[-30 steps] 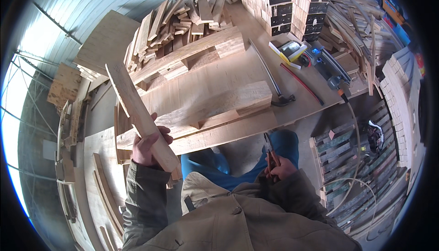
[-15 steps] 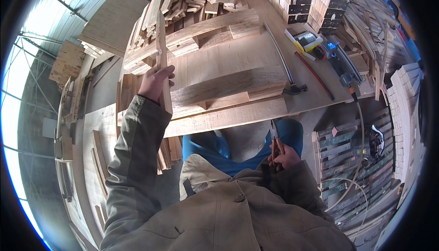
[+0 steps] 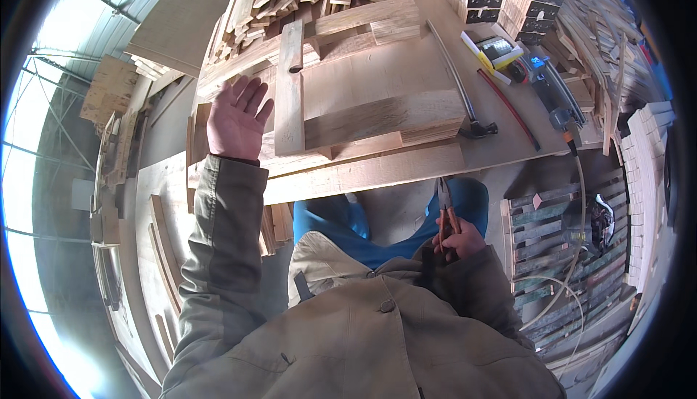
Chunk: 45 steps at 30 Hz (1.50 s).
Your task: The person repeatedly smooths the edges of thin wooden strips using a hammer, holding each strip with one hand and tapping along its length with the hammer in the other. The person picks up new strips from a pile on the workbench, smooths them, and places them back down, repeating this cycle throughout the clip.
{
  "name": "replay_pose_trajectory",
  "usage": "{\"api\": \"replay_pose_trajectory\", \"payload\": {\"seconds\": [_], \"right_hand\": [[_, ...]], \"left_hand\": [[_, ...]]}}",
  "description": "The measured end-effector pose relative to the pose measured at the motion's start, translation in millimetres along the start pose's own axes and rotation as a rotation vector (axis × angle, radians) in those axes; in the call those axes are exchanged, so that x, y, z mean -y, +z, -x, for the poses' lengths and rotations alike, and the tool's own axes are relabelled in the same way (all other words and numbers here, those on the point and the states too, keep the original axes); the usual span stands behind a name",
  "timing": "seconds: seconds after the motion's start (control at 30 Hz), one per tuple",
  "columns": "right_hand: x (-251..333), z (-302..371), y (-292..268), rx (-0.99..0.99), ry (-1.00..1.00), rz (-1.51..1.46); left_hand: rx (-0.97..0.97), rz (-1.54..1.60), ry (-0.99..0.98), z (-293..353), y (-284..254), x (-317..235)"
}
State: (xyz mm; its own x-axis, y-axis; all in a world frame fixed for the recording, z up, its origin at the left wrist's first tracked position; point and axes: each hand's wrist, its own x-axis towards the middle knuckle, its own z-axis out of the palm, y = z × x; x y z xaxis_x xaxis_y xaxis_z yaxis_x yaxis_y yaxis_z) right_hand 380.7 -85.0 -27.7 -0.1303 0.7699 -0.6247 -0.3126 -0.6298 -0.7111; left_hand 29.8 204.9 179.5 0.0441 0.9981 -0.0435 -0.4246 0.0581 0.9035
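A plywood workbench (image 3: 501, 145) strewn with rough-sawn timber offcuts fills a corrugated-roofed workshop. A narrow pale plank (image 3: 289, 90) lies flat across stacked boards, just beside the left hand (image 3: 234, 119), raised, fingers spread, holding nothing. The right hand (image 3: 459, 241) is clenched around orange-handled pliers (image 3: 444, 206) below the bench edge.

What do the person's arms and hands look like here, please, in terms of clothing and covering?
Both arms are in long, loose sleeves of a khaki-olive work coat with a front button. The left sleeve ends in a plain cuff at the wrist. The left hand and right hand are bare: no gloves, and no rings or watch visible.
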Motion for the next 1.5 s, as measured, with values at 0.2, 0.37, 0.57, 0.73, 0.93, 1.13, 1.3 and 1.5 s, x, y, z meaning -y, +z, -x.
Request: {"api": "replay_pose_trajectory", "payload": {"seconds": [0.2, 0.37, 0.57, 0.73, 0.93, 1.13, 1.3, 1.5], "right_hand": [[0.8, -1.0, 0.9, -0.016, 0.016, 0.028], [1.6, 1.4, 1.6, -0.009, 0.003, 0.022], [1.2, 2.2, 2.7, -0.01, 0.002, 0.021], [1.1, 2.4, 2.3, -0.009, -0.005, 0.022], [-0.1, 3.8, 0.7, -0.01, -0.002, 0.025], [-0.6, 3.6, 0.3, -0.01, 0.0, 0.017], [0.2, 4.5, 1.4, -0.023, -0.001, 0.021], [1.3, 4.4, 2.5, -0.03, 0.009, 0.025]], "left_hand": [[0.081, 0.205, -0.018, 19.6, -1.6, -10.6], [0.189, 0.234, 0.018, 22.8, -11.4, -7.1], [0.278, 0.298, -0.005, 30.8, -22.2, -7.1], [0.353, 0.455, -0.014, 38.9, -20.8, -5.7], [0.378, 0.539, -0.034, 44.5, -19.7, -1.4], [0.353, 0.45, 0.018, 47.2, -20.2, 1.9], [0.285, 0.362, 0.054, 52.8, -17.7, 0.0], [0.148, 0.156, 0.074, 61.4, -4.5, 0.2]]}}
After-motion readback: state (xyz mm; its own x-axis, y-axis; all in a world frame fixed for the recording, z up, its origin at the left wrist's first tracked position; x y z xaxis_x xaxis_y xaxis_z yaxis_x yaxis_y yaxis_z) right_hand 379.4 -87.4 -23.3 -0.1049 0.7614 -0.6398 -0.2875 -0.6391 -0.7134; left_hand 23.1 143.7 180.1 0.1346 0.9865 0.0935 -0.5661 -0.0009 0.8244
